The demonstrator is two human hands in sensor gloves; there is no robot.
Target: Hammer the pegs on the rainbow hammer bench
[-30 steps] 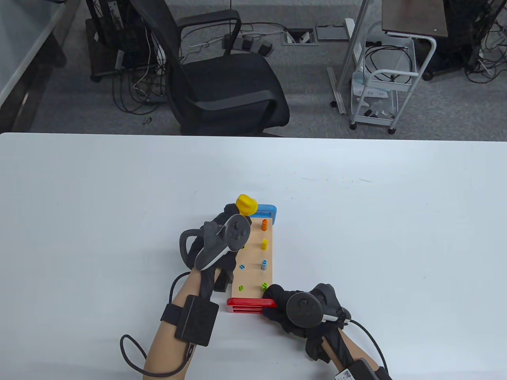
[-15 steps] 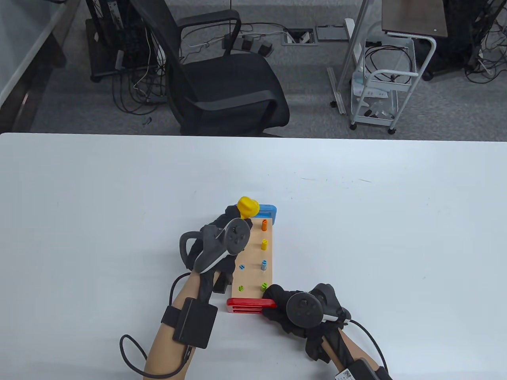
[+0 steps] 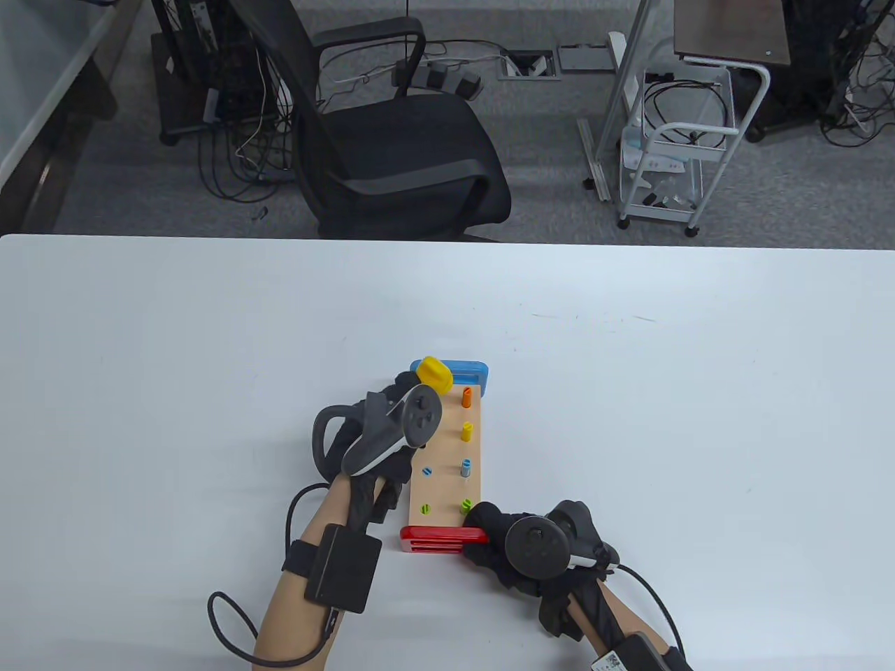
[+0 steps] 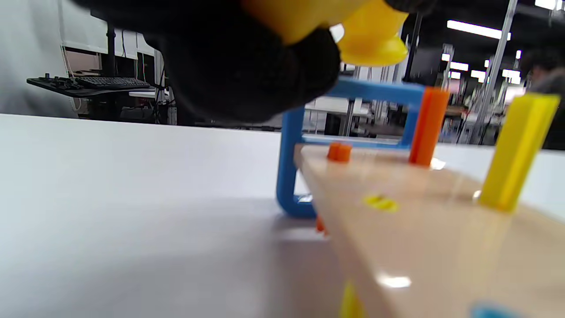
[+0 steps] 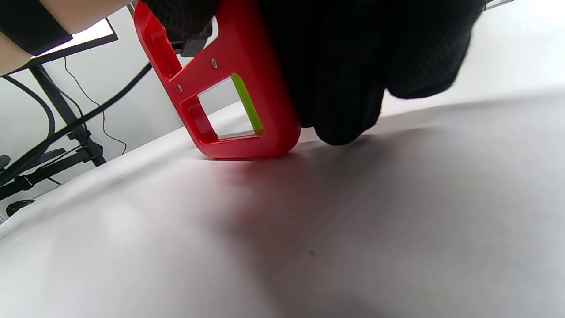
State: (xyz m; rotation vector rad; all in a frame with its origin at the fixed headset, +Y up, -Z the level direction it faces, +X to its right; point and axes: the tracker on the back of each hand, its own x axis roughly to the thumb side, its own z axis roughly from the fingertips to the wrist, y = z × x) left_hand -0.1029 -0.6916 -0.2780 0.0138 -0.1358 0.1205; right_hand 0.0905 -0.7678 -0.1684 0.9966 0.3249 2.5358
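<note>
The hammer bench (image 3: 447, 465) is a wooden board with a blue end frame (image 3: 467, 370) far and a red end frame (image 3: 433, 539) near. Orange (image 3: 466, 398), yellow (image 3: 467, 431) and blue (image 3: 466, 468) pegs stand up along its right row; left-row pegs sit low. My left hand (image 3: 391, 426) grips the yellow hammer (image 3: 436, 372), its head above the board's far left corner. In the left wrist view the hammer head (image 4: 373, 42) hovers above a short orange peg (image 4: 339, 151). My right hand (image 3: 500, 542) holds the red end frame (image 5: 238, 110).
The white table (image 3: 664, 419) stretches wide around the bench. A black office chair (image 3: 391, 140) and a white cart (image 3: 671, 161) stand on the floor beyond the table's far edge.
My left hand has tipped the hammer head down toward the board's far left corner. The right hand and the bench have not moved.
</note>
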